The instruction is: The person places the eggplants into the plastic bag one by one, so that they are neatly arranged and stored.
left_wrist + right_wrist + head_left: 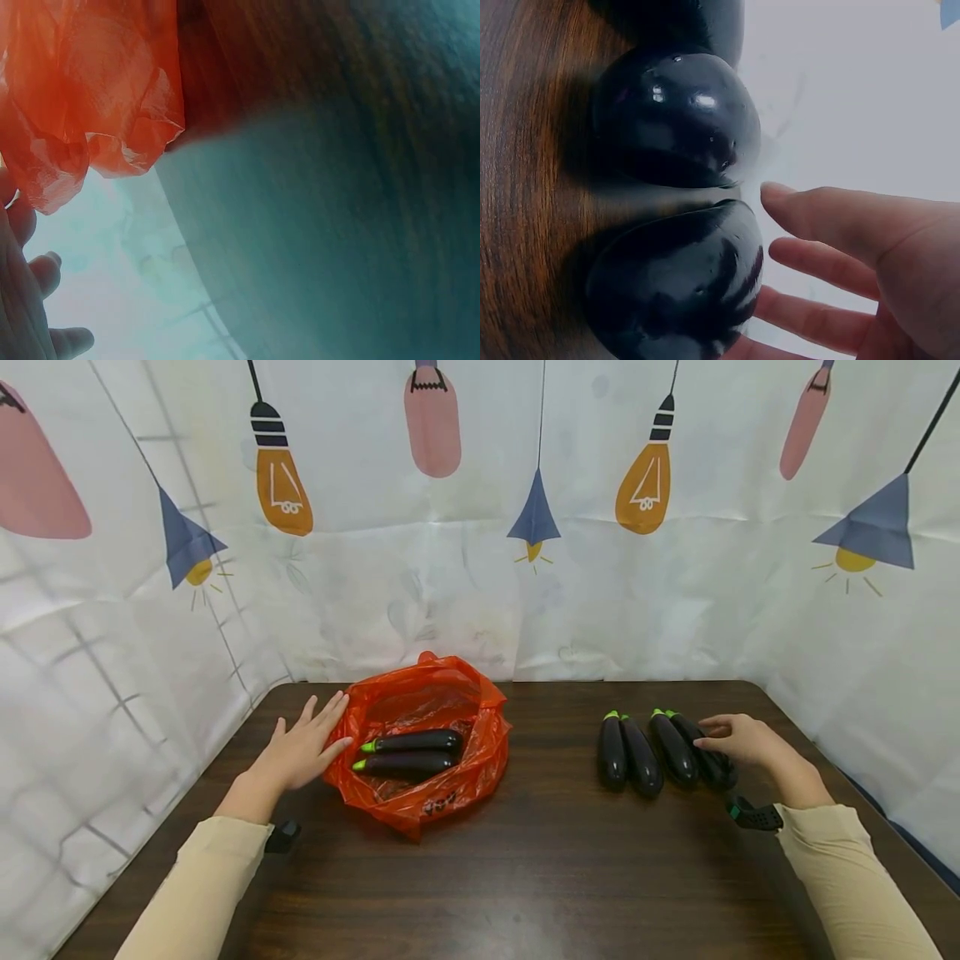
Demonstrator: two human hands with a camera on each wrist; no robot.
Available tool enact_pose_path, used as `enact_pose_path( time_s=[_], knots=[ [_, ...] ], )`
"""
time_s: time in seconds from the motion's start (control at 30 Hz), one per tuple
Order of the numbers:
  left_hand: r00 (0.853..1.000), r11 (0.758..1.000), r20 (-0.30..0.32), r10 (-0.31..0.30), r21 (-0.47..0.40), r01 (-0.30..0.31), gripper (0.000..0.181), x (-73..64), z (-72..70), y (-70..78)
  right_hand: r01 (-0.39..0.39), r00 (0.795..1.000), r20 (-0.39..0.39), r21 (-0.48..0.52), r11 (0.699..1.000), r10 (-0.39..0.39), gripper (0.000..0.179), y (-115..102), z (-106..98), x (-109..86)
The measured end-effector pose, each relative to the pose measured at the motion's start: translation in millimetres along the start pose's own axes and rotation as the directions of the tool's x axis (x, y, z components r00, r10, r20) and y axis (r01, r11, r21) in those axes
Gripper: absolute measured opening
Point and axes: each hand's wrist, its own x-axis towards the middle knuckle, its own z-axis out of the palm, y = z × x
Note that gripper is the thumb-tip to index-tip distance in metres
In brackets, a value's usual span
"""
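A red plastic bag (491, 752) lies with its mouth spread wide on the dark table. Two eggplants (408, 764) rest side by side inside it, green stem ends to the left. My left hand (300, 752), fingers spread, rests against the bag's left side; in the left wrist view its fingers (45, 274) lie beside the red plastic (112, 90). On the right, several glossy dark eggplants (642, 760) lie in a row. My right hand (742, 743) hovers at the rightmost one (675, 289), some fingers passing behind it, the thumb (810, 214) apart from it.
The brown wooden table (525, 877) ends at a white curtain (480, 602) printed with lamps and bulbs, which hangs behind it and on both sides. Bare tabletop lies between the bag and the eggplant row.
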Motion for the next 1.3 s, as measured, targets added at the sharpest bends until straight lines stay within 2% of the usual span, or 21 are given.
enact_pose_path(
  time_s=[0.5,1.17,1.3],
  knots=[
    [1.000,1.000,-0.007,-0.002,-0.007,0.002,0.080,-2.0,0.2,0.8,-0.049,0.996,0.074,0.039,0.998,0.046,0.068,3.1,-1.6,4.2],
    [1.000,1.000,0.002,-0.005,-0.020,0.005,0.081,-2.2,2.2,-2.7,-0.057,0.997,0.061,0.027,0.998,0.055,0.067,4.2,-0.7,3.8],
    [1.000,1.000,0.002,-0.006,-0.022,0.006,0.081,-2.6,0.9,-2.2,-0.047,0.998,0.047,0.000,0.999,0.047,0.066,1.9,-4.8,2.6]
  ],
)
